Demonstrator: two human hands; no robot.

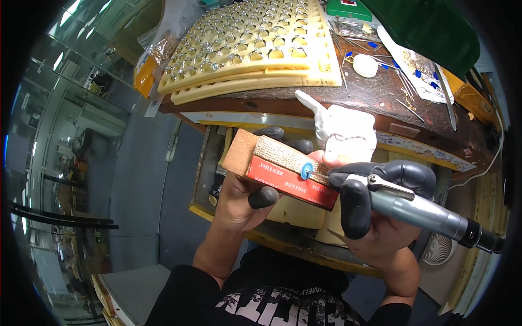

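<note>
Two black-capped hands of ours shared the middle of the frame. Our left hand (237,205) pinched a block (288,178) between thumb and fingers, red side toward us, probably so that the rough tan face was left bare. Our right hand (383,223) was closed pen-fashion round a silver handpiece (413,209), likely for fine control of the blue disc (307,171) at its tip. We could not tell whether the disc touched the rough face or sat just before it. Behind the hands stood a white lump (350,130). Across the upper frame, cream trays (255,81) bore rows of rings (276,53) on a scuffed brown bench (380,96); slim tools (410,110) lay at upper right. We had an open drawer (293,251) below our hands, glass panels (49,136) at far left and a fan (438,250) at lower right.
</note>
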